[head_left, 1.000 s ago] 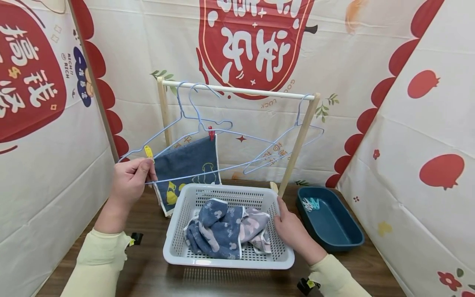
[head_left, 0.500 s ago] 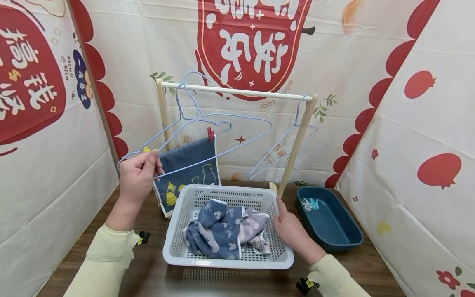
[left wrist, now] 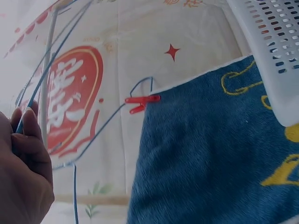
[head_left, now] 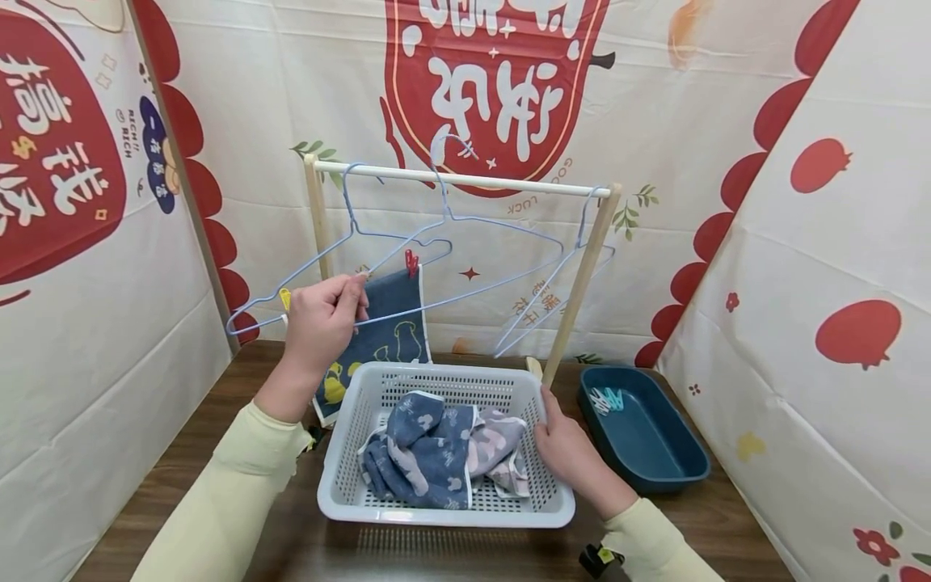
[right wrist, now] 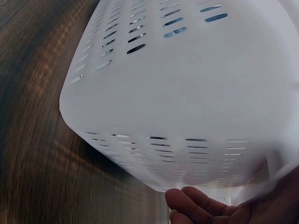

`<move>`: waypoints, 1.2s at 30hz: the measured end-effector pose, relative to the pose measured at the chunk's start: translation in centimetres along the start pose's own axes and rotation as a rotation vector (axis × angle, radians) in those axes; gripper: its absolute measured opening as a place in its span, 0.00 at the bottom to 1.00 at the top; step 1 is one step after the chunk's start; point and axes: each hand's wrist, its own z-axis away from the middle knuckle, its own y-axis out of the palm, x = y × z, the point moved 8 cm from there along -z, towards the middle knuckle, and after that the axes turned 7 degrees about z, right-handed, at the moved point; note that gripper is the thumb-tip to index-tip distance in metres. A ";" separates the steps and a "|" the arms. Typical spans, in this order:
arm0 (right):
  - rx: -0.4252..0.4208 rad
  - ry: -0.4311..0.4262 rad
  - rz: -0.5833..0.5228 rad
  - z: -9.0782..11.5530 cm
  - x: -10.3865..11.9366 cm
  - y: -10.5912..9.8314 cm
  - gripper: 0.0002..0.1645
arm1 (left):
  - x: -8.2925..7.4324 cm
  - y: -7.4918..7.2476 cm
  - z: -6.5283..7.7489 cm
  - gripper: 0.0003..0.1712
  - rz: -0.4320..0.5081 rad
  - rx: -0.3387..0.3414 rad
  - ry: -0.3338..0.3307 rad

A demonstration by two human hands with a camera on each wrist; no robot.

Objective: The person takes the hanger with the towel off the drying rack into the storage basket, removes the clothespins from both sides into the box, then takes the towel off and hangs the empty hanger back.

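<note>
My left hand (head_left: 323,319) pinches one end of a blue wire hanger (head_left: 445,206), whose hook rises above the rack's white rail (head_left: 524,185) and overlaps it in the head view. Behind that hand, a second hanger (head_left: 353,225) hangs on the rail. From it hangs a dark blue towel (head_left: 396,315) with yellow drawings, held by a red clip (head_left: 412,263) and a yellow clip (head_left: 285,297). My right hand (head_left: 570,449) grips the right rim of a white perforated basket (head_left: 444,517); its fingertips (right wrist: 180,200) show under the rim in the right wrist view.
Crumpled in the basket lie a blue patterned cloth (head_left: 436,453) and a pinkish-grey one (head_left: 497,444). A third hanger (head_left: 582,238) hangs by the rack's right post (head_left: 578,295). To the right, a dark teal tray (head_left: 647,436) holds several white and turquoise clips (head_left: 607,399).
My left hand has carried the hanger to the right, away from the left hanger, and its hook has risen above the rail. The right hand stays on the basket.
</note>
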 end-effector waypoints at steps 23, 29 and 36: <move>0.004 0.010 -0.018 0.1 -0.1 0.0 0.43 | -0.3 5.6 -0.3 0.23 -0.160 0.102 0.024; 0.005 0.013 -0.028 0.2 -0.1 0.0 0.43 | -0.2 5.9 0.0 0.22 -0.147 0.110 0.001; 0.010 0.015 -0.031 0.2 -0.1 0.0 0.43 | 0.2 6.3 0.2 0.22 -0.141 0.130 -0.011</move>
